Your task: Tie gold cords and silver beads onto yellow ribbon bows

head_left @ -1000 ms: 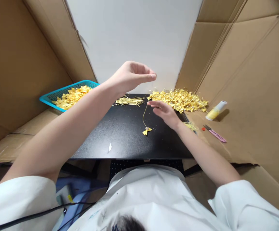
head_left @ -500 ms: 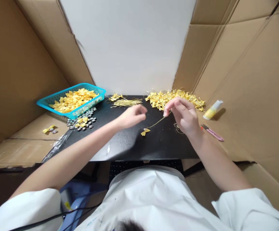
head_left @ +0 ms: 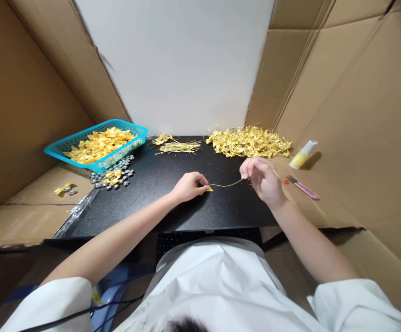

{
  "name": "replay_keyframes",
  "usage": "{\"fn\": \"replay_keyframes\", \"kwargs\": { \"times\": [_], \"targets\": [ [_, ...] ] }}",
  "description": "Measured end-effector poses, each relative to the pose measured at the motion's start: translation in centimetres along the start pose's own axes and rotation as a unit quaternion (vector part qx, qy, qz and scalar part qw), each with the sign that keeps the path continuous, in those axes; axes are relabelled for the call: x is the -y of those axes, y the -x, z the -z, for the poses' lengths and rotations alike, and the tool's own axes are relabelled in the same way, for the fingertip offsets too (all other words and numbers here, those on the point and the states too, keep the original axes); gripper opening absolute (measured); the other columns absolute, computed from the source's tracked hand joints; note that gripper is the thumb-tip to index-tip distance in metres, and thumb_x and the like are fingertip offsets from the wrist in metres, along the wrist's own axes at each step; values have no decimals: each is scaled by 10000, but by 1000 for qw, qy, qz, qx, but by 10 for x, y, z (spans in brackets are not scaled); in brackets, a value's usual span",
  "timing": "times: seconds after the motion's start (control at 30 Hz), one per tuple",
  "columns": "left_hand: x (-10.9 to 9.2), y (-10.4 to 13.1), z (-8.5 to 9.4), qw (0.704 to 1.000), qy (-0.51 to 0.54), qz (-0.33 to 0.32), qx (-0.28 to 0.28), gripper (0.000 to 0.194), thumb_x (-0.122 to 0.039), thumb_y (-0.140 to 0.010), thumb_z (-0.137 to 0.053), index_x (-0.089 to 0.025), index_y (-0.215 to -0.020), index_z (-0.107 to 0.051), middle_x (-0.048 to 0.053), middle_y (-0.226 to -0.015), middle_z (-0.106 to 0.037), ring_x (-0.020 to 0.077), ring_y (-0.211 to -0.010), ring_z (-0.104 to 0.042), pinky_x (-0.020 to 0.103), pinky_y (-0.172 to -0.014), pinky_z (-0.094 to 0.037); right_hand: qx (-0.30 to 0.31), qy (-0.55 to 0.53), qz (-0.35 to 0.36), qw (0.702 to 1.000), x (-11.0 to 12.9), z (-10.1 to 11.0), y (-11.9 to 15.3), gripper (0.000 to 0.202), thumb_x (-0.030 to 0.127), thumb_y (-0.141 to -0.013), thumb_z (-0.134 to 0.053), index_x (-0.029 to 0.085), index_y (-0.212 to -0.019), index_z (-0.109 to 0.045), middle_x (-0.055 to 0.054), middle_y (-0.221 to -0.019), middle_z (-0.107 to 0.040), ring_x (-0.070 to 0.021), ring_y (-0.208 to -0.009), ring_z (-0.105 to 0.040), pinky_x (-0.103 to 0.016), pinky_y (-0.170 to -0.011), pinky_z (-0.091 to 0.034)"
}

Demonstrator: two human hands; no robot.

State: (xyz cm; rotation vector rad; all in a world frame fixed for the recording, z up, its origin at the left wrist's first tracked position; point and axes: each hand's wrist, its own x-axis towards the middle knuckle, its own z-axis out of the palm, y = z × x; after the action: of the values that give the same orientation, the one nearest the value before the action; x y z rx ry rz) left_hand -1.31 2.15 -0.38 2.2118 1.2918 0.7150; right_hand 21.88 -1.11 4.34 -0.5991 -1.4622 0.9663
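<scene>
My left hand is closed in a pinch on a small yellow ribbon bow close to the black table top. Most of the bow is hidden by the fingers. From it a thin gold cord runs right, sagging slightly, to my right hand, whose thumb and fingertips pinch its other end. Behind the hands lie a bundle of straight gold cords and a big heap of yellow bows with cords.
A turquoise basket of yellow bows stands at the left, with several shiny round beads beside it. To the right are a pink-handled cutter and a white-and-yellow tube. Cardboard walls enclose both sides.
My left hand, empty before, has come down and taken hold of the bow. My right hand has lowered with the cord's end, and the cord now runs nearly level between the hands.
</scene>
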Motion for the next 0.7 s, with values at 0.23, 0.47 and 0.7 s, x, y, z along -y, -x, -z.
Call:
{"fn": "replay_keyframes", "kwargs": {
  "times": [0.23, 0.47, 0.7],
  "targets": [
    [-10, 17, 1, 998, -24, -50, 3, 76, -238, -747, -609, -199, -768, -671, 41, -845, -657, 175, -774, -592, 293, -721, -454, -14, -43, -41, 998, 19, 7, 2, 430, 530, -887, -440, 244, -582, -341, 34, -504, -332, -148, -481, -400, -360, -629, -486],
    [-2, 22, 17, 997, -79, 22, -4, 215, -294, -714, -608, -190, -888, -681, 63, -914, -654, 207, -789, -587, 334, -741, -460, 4, -53, -39, 998, 11, 7, 9, 421, 455, -874, -433, 232, -527, -347, 23, -494, -338, -146, -496, -399, -338, -614, -444],
    [5, 15, 20, 995, -56, -46, 69, 236, -414, -740, -669, -192, -812, -706, 71, -885, -644, 204, -820, -591, 315, -754, -435, 90, 165, -37, 981, -10, 2, 3, 327, 259, -821, -444, 202, -499, -470, -12, -560, -510, -148, -589, -472, -305, -630, -369]
  ]
}}
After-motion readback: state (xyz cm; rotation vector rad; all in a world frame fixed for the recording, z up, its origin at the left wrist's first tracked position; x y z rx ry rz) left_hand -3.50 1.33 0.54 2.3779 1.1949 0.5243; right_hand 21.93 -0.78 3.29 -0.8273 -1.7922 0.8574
